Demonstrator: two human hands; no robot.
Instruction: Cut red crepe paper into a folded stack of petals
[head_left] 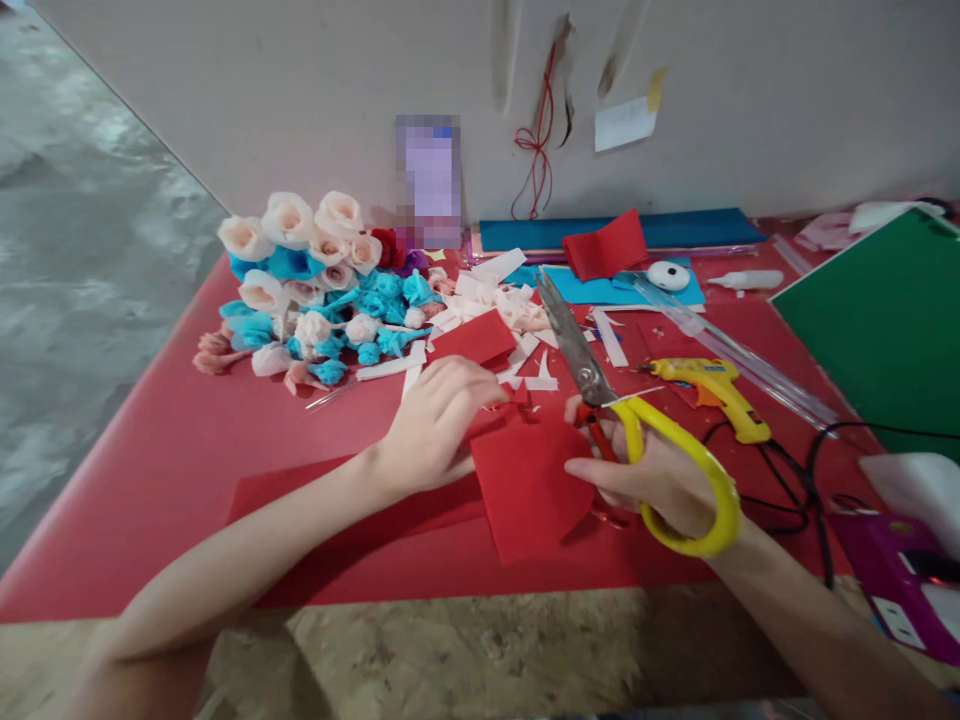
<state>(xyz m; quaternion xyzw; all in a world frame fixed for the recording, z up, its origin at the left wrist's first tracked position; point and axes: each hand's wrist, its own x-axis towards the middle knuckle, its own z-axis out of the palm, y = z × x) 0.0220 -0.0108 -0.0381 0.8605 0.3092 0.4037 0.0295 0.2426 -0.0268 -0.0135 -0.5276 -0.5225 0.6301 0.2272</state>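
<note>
My right hand has a large pair of scissors with yellow handles hooked over it, blades pointing up and away. The same hand pinches a squarish piece of red crepe paper between thumb and fingers. A red-orange part shows under the scissors' pivot; I cannot make out what it belongs to. My left hand is closed at the paper's upper left, its fingers curled down by a small red edge, fingertips partly hidden. Beneath the left forearm lies a long red paper strip. Another folded red piece rests just beyond.
Pale and blue paper flowers crowd the back left. White paper scraps lie mid-table. To the right are a yellow glue gun with its cable, clear sticks, a green board and a purple power strip.
</note>
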